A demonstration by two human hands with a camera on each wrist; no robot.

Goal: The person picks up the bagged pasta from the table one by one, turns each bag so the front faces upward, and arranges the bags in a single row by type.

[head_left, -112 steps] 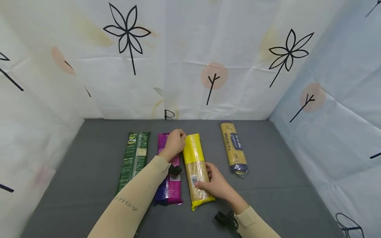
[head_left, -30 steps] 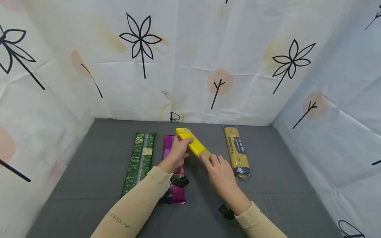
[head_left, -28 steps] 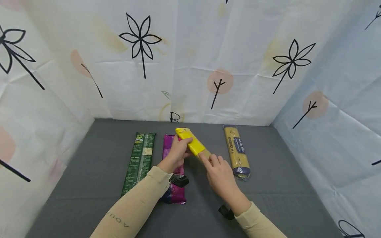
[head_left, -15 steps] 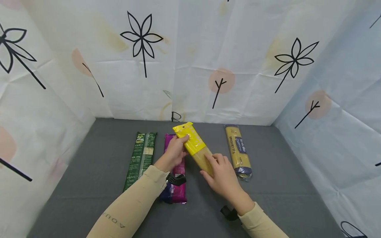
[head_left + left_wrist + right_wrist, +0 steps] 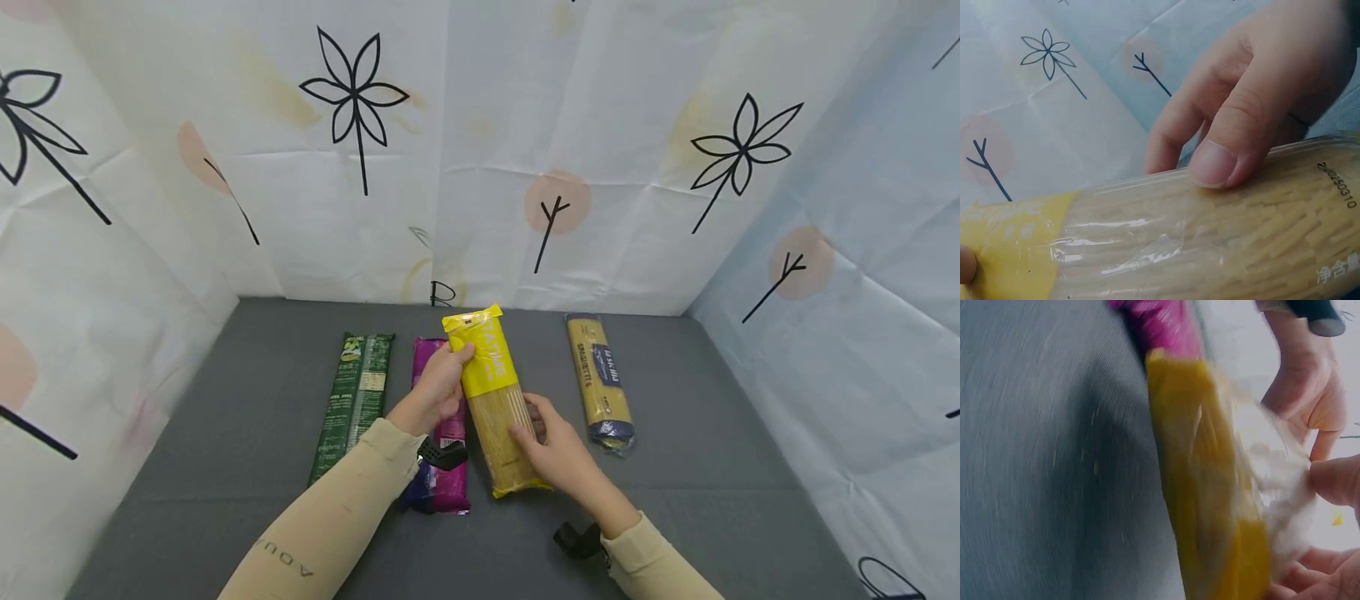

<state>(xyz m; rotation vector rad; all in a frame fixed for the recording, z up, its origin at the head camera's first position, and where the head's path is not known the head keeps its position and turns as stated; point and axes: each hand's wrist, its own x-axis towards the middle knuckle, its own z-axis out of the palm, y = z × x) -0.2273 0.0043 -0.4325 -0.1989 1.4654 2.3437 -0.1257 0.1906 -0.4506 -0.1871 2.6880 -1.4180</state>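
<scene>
In the head view, both hands hold the yellow spaghetti packet point(image 5: 495, 400) lifted off the grey counter point(image 5: 675, 500) near its middle: the left hand point(image 5: 438, 385) grips the yellow top end, the right hand point(image 5: 551, 446) curls round the clear lower part, likely to steady its length. A green packet point(image 5: 352, 400), a magenta packet point(image 5: 438, 467) and another spaghetti packet point(image 5: 600, 379) lie in a row toward the back edge.

The left wrist view alone shows the right thumb pressing the clear wrap and a printed date code.

The right wrist view, blurred, adds the packet's underside above the counter.
</scene>
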